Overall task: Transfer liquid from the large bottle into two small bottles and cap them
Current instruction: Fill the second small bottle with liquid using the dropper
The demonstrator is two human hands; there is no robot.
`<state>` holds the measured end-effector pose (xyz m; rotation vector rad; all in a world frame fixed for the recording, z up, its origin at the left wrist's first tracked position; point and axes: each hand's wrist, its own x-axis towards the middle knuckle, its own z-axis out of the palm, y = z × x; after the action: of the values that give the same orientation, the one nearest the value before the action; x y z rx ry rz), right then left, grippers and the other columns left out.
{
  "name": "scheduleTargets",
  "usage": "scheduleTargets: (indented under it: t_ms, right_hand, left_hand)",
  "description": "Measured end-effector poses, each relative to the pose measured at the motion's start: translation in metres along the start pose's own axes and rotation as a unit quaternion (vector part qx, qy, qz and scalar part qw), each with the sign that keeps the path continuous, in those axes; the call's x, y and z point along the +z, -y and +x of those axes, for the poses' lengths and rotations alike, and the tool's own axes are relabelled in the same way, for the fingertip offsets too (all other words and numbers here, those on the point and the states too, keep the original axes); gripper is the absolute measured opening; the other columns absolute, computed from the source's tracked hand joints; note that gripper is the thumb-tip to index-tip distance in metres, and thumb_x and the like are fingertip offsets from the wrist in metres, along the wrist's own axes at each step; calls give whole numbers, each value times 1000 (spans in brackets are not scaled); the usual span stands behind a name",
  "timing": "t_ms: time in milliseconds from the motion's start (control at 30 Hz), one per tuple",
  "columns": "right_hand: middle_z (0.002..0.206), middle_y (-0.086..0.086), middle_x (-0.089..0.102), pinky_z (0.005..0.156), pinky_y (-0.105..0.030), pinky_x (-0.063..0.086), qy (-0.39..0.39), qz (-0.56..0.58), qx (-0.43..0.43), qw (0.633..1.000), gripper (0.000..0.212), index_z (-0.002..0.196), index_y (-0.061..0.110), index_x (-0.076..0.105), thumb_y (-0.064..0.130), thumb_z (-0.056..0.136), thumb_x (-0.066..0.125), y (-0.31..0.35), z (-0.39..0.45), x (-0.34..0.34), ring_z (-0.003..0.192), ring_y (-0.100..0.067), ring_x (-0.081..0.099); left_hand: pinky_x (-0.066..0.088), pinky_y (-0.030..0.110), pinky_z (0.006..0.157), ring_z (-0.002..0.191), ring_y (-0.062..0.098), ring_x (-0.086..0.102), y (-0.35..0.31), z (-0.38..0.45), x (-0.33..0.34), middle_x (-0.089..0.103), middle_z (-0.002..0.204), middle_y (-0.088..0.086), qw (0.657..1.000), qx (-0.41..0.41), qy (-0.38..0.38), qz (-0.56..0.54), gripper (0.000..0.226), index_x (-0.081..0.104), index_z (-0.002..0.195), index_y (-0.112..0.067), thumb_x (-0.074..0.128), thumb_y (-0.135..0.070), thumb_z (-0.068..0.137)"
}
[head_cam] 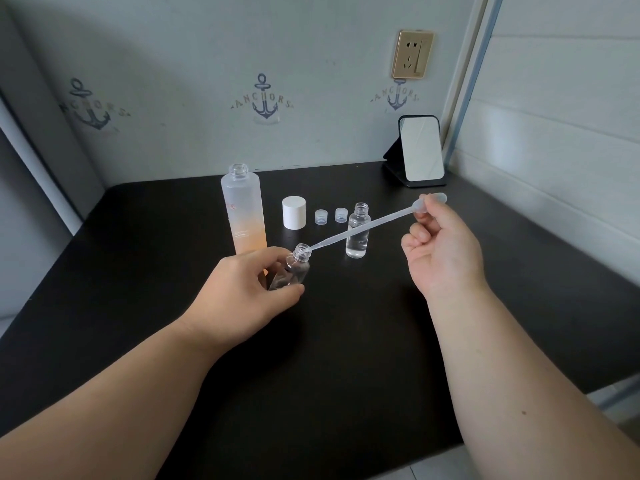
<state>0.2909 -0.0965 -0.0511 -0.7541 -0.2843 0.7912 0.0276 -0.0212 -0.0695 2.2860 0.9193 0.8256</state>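
Note:
My left hand (242, 289) grips a small clear bottle (293, 268), tilted with its open neck toward the right. My right hand (441, 244) pinches the bulb of a clear plastic pipette (360, 228), whose tip sits in that bottle's mouth. A second small bottle (358, 232), holding clear liquid and uncapped, stands upright behind the pipette. The large frosted bottle (244, 209), orange toward its base, stands open behind my left hand. Its white cap (294, 213) and two small clear caps (321, 216) (341, 215) sit in a row on the black table (346, 341).
A small standing mirror (420, 150) is at the table's back right corner, near the wall. A wall socket (412, 54) is above it. The table's front right edge drops off near my right forearm.

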Motion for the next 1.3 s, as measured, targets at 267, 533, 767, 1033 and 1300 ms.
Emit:
scheduleTargets:
  t_ms: [267,533,767,1033,1300]
  right_hand:
    - [77,3,70,47,-19,35,-3,0,-2,1000,31,65,19,77,13,94,69,0,-1,0,47,-9,39]
    - [76,3,67,49,-20,36,-32,22,13,999,24,69,16,75,18,92,72,0,-1,-2,49,-11,40]
    - [73,4,66,52,-20,36,-6,20,23,1000,26,69,16,76,21,94,69,0,-1,-3,50,-10,42]
    - [73,6,67,51,-19,36,12,12,29,999,33,64,20,76,21,97,67,-1,-3,0,49,-9,42]
    - [77,4,70,51,-19,38,11,9,38,999,26,72,16,77,22,96,69,-3,-3,0,50,-10,43]
  left_hand:
    - [45,12,61,76,5,61,-1,0,0,63,92,-28,1000,-4,2,5,22,67,98,-46,74,-46,78]
    - [46,12,57,80,0,61,-4,0,1,60,91,-30,999,-17,5,34,25,61,93,-44,74,-57,75]
    - [52,22,62,77,5,61,-2,1,1,66,81,-11,999,-32,11,13,52,61,101,-42,66,-78,63]
    - [46,24,66,74,4,60,-8,-3,-8,64,86,-9,955,-29,-242,-169,18,59,95,-37,53,-52,90]
    - [45,19,81,109,-2,56,10,17,-4,55,122,-17,954,-139,-204,-171,71,38,144,-32,76,-32,85]
